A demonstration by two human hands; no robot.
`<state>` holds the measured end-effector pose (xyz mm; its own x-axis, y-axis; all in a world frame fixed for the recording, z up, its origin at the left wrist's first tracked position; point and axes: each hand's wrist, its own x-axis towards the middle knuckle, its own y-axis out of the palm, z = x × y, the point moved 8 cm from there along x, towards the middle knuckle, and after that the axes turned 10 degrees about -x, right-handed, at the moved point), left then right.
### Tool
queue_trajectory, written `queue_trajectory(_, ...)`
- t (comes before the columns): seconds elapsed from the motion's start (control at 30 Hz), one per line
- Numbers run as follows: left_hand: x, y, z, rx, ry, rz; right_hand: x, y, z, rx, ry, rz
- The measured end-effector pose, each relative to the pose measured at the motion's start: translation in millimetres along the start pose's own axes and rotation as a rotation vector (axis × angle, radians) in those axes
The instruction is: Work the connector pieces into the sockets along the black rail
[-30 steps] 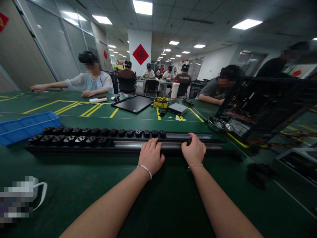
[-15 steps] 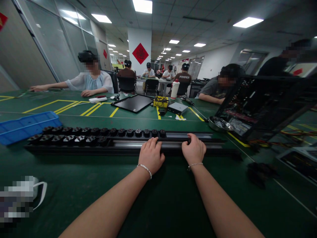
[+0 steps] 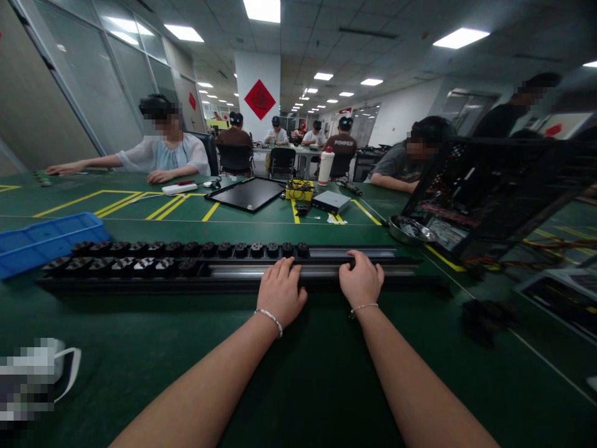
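two long black rails lie side by side across the green tabletop (image 3: pixel 186 354), in front of the person. the left hand (image 3: pixel 282 289) rests palm down on the near rail (image 3: pixel 236 272), its fingers over the silvery channel and its thumb set apart; whether it grips the rail cannot be told. the right hand (image 3: pixel 362 281), farther along the same rail, is curled round a small dark piece (image 3: pixel 352 264), mostly hidden between thumb and forefinger. black modules (image 3: pixel 124 264) sit in a row in the near rail's left part; a longer row fills much of the far rail (image 3: pixel 326 252), ending short of the right hand. a blue tray (image 3: pixel 53 238) stands by the rails' left end. beyond their right end are a metal bowl (image 3: pixel 395 234) holding small parts and an open black computer case (image 3: pixel 494 186).
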<state>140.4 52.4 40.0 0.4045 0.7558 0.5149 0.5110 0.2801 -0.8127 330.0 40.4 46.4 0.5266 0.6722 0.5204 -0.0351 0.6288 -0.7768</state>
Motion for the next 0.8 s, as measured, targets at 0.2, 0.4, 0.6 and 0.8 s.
queue_trajectory(0.2,0.4,-1.4,-0.4,0.013,0.001,0.001,-1.0,-1.2,0.7,0.019,0.004,-0.008)
queue_trajectory(0.4,0.4,-2.4,-1.5,0.011,-0.006,0.017,-1.9,-6.3,2.2,0.030,0.011,-0.027)
queue_trajectory(0.6,0.8,-1.4,-1.2,-0.001,-0.014,0.025,-1.1,-6.7,2.8,0.028,0.014,0.000)
queue_trajectory(0.8,0.8,-0.8,-0.7,0.002,-0.009,0.020,0.6,-5.5,-0.4,0.051,0.025,0.000)
